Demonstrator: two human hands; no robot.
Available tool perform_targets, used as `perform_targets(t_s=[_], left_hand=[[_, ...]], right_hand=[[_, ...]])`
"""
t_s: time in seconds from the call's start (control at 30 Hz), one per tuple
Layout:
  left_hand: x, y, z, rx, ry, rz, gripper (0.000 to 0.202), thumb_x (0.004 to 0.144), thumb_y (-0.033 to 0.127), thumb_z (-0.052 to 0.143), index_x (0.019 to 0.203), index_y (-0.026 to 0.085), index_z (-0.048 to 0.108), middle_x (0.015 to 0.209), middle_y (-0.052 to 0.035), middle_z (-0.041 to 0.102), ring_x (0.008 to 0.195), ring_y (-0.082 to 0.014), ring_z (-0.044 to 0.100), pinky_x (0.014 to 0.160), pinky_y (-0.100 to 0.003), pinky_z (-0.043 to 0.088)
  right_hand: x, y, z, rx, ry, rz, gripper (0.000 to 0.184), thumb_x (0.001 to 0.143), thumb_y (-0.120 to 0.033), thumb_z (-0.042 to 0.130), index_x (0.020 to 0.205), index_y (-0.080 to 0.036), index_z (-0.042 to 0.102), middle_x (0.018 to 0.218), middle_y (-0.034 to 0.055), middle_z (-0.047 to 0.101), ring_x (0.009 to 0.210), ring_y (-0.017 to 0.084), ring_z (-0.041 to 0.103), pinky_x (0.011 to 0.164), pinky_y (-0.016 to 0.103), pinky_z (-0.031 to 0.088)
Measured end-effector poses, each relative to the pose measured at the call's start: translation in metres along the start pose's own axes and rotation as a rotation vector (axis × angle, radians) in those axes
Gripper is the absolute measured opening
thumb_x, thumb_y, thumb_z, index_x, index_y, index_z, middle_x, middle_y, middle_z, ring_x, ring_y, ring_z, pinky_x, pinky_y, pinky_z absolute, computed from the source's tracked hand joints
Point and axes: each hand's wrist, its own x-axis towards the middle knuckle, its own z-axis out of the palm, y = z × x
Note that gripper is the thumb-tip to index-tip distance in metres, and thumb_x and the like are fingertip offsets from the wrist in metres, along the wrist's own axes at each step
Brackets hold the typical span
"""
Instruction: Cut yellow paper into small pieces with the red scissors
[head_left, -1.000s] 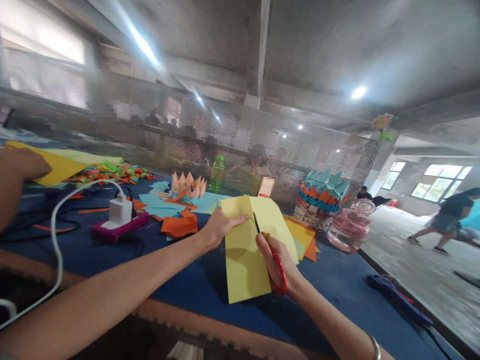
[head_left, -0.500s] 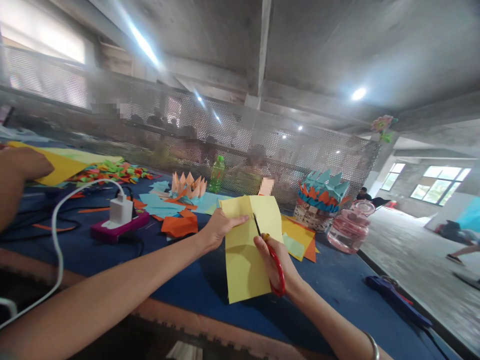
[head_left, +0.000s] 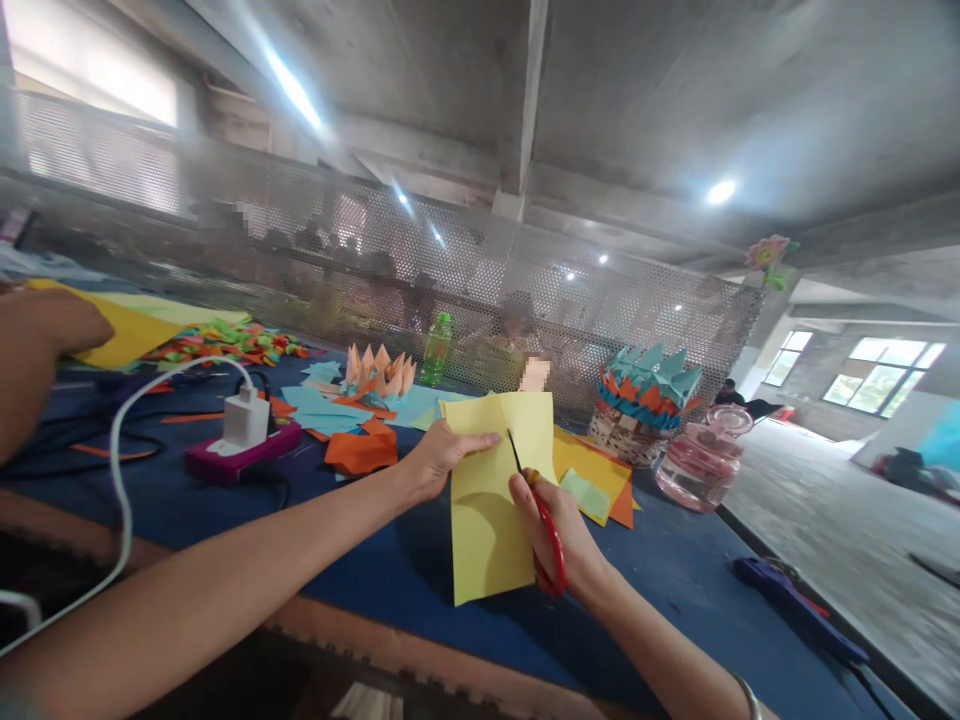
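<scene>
Yellow paper (head_left: 487, 510) stands folded and upright above the table, held between both of the person's hands, with its lower edge over the dark blue tablecloth (head_left: 675, 590). At far left, a co-worker's hand (head_left: 52, 325) rests on a yellow sheet (head_left: 127, 335). Nearer, a white charger (head_left: 246, 420) sits on a magenta box (head_left: 232, 465), and its white cable (head_left: 112, 470) curves towards the table edge. Orange paper scraps (head_left: 360, 452) lie just beyond the person's left hand (head_left: 442, 462), which is closed on the paper's left side with a finger stretched across the front. How far the other fingers reach behind the sheet is hidden. The right hand (head_left: 574, 535) is clenched around red-handled scissors (head_left: 551, 545), just beside the paper's lower right part. Their dark blade (head_left: 516, 452) rises along the paper's face, but the fingers cover the pivot, and I cannot tell where the second blade lies or whether the sheet is already cut. Further right, a woven basket (head_left: 622, 440) and a pink glass jar (head_left: 701, 470) stand on the table.
</scene>
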Motion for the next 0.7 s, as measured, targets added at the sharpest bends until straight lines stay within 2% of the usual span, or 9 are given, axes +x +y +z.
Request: perform_targets(t_s=[0.3, 0.47, 0.7], left_hand=[[-0.001, 0.002, 0.000, -0.040, 0.003, -0.119, 0.037, 0.053, 0.021, 0.086, 0.087, 0.011, 0.074, 0.088, -0.0113, 0.075, 0.071, -0.0241, 0.070, 0.071, -0.037, 0.057], [-0.001, 0.000, 0.000, -0.064, -0.040, -0.160, 0.041, 0.053, 0.019, 0.086, 0.091, 0.010, 0.073, 0.090, -0.0128, 0.075, 0.073, -0.0245, 0.070, 0.071, -0.036, 0.057], [-0.001, -0.001, 0.001, -0.098, -0.087, -0.166, 0.046, 0.053, 0.018, 0.086, 0.096, 0.011, 0.072, 0.093, -0.0126, 0.074, 0.074, -0.0246, 0.070, 0.074, -0.038, 0.056]], right_hand=[[-0.002, -0.008, -0.004, -0.057, -0.022, 0.004, 0.052, 0.087, -0.068, 0.031, 0.062, -0.022, 0.034, 0.055, -0.0035, 0.039, 0.052, 0.012, 0.033, 0.050, 0.026, 0.026], [-0.002, -0.012, -0.005, -0.032, -0.003, 0.016, 0.053, 0.088, -0.068, 0.027, 0.062, -0.022, 0.034, 0.057, -0.0027, 0.040, 0.054, 0.013, 0.037, 0.053, 0.028, 0.028], [-0.001, -0.006, -0.002, -0.007, 0.010, 0.013, 0.051, 0.088, -0.066, 0.028, 0.063, -0.023, 0.034, 0.058, -0.0016, 0.041, 0.055, 0.014, 0.038, 0.053, 0.029, 0.028]])
